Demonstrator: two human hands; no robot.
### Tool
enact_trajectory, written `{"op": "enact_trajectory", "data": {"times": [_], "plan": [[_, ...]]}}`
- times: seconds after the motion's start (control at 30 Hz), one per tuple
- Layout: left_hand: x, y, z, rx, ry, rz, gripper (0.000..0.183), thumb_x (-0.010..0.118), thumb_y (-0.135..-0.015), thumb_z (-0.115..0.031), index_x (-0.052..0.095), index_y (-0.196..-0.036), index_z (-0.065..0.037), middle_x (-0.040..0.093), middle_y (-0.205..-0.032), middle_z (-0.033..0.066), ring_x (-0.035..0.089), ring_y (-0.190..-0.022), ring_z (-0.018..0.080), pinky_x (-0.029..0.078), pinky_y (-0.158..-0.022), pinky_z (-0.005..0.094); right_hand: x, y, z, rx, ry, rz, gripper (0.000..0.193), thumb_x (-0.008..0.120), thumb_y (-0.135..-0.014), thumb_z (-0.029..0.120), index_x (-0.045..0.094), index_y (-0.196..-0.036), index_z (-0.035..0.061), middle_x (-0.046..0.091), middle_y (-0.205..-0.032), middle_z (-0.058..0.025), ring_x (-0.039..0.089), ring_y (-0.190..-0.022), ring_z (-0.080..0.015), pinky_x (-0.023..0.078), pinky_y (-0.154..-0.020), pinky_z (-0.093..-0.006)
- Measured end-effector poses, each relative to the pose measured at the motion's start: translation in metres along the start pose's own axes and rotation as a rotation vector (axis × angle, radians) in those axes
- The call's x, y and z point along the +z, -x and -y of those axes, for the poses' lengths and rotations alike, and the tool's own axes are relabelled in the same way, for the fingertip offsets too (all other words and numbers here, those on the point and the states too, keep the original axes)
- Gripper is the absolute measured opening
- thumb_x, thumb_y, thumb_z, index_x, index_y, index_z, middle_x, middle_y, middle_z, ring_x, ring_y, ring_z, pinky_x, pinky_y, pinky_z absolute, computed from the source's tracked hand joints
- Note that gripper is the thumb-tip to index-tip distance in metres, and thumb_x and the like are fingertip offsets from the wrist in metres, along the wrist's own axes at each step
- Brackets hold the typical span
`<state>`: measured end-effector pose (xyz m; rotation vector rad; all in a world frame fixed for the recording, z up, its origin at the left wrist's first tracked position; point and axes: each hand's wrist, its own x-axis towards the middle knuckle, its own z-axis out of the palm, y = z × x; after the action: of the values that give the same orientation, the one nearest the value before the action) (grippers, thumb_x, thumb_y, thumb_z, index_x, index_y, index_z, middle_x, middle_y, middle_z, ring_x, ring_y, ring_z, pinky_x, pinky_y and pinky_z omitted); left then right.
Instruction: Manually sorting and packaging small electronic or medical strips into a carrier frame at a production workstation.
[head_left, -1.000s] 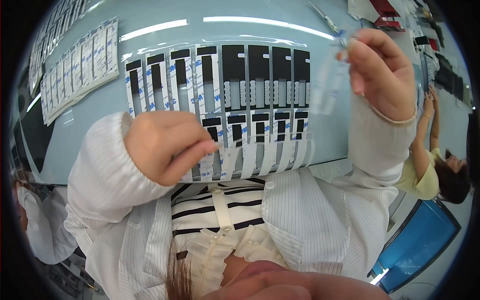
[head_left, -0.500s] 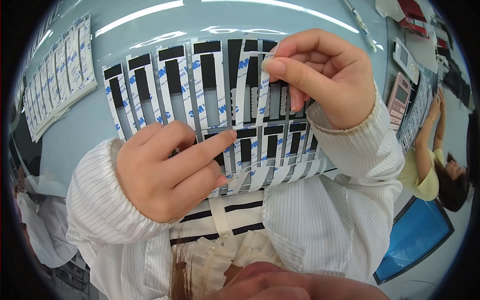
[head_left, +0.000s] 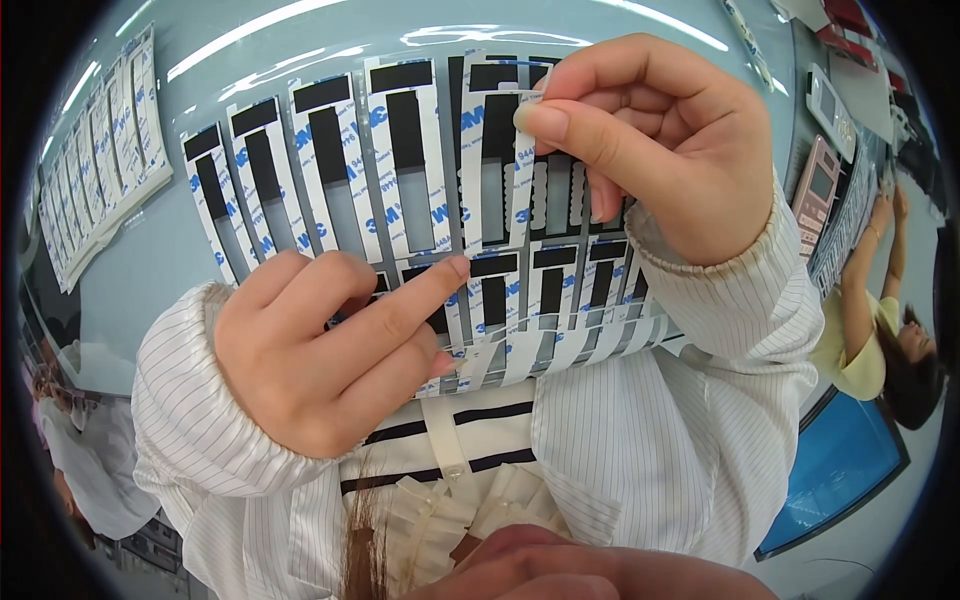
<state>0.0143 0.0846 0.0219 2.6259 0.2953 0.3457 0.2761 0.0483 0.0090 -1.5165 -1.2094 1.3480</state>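
My right hand (head_left: 675, 150) pinches the upper right corner of a white U-shaped adhesive strip (head_left: 523, 185) with blue print, between thumb and index finger. The strip's legs reach down over a black piece in the upper row. My left hand (head_left: 320, 360) has its index finger stretched out, its tip touching near the strip's lower left end; the other fingers are loosely bent. Around the hands lie two rows of similar adhesive strips with black panels (head_left: 407, 135). The left hand covers part of the lower row, whose pale ends (head_left: 490, 372) curve at the near edge.
A stack of adhesive strip sheets (head_left: 105, 165) lies at the far left of the table. On the right are a pink calculator-like device (head_left: 818, 185), a white device (head_left: 830, 112) and a pen (head_left: 748, 45). Another person in yellow (head_left: 860, 340) sits beyond, beside a blue panel (head_left: 840, 480).
My right hand has moved slightly up and right, and the pinched strip now lies straighter over the black piece. The left fingertip stays almost in place. The whole view has shifted a little.
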Motion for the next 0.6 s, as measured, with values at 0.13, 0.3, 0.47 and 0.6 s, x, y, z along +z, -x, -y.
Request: {"op": "enact_trajectory", "data": {"times": [0.13,0.3,0.47,0.6], "plan": [[-0.0015,-0.0019,-0.0007,0.015,-0.037,0.049,0.024,0.078,-0.065,-0.019,0.062,-0.075,-0.005,0.075,-0.112,0.0098,0.047,-0.068,0.0210,0.043,-0.058,0.0300,-0.0023,0.0013,-0.0002,-0.022,0.017,0.010,0.015,0.073,-0.090,0.001,0.068,-0.104,-0.0040,0.074,-0.088,-0.0109,0.060,-0.054,-0.0035,0.045,-0.047,-0.0145],[-0.0028,-0.0050,-0.0010,0.018,-0.036,0.063,0.023,0.078,-0.065,-0.018,0.061,-0.074,-0.005,0.075,-0.113,0.0098,0.047,-0.068,0.0206,0.042,-0.057,0.0301,-0.0038,0.0011,-0.0003,-0.036,0.012,0.018,0.015,0.073,-0.091,0.001,0.067,-0.103,-0.0039,0.074,-0.088,-0.0109,0.059,-0.053,-0.0032,0.044,-0.046,-0.0139],[-0.0007,-0.0073,-0.0001,0.040,-0.043,0.054,0.023,0.078,-0.066,-0.018,0.061,-0.074,-0.005,0.075,-0.113,0.0102,0.046,-0.069,0.0205,0.041,-0.056,0.0300,-0.0061,0.0016,0.0000,-0.035,0.032,0.007,0.014,0.073,-0.091,0.002,0.067,-0.103,-0.0035,0.074,-0.088,-0.0108,0.059,-0.053,-0.0028,0.044,-0.046,-0.0137],[-0.0008,-0.0074,-0.0007,0.028,-0.030,0.059,0.023,0.078,-0.066,-0.018,0.061,-0.074,-0.004,0.075,-0.113,0.0103,0.046,-0.069,0.0206,0.041,-0.056,0.0300,-0.0062,0.0026,0.0005,-0.020,0.047,-0.004,0.014,0.073,-0.091,0.001,0.067,-0.103,-0.0037,0.074,-0.088,-0.0107,0.059,-0.053,-0.0026,0.044,-0.046,-0.0137]]}}
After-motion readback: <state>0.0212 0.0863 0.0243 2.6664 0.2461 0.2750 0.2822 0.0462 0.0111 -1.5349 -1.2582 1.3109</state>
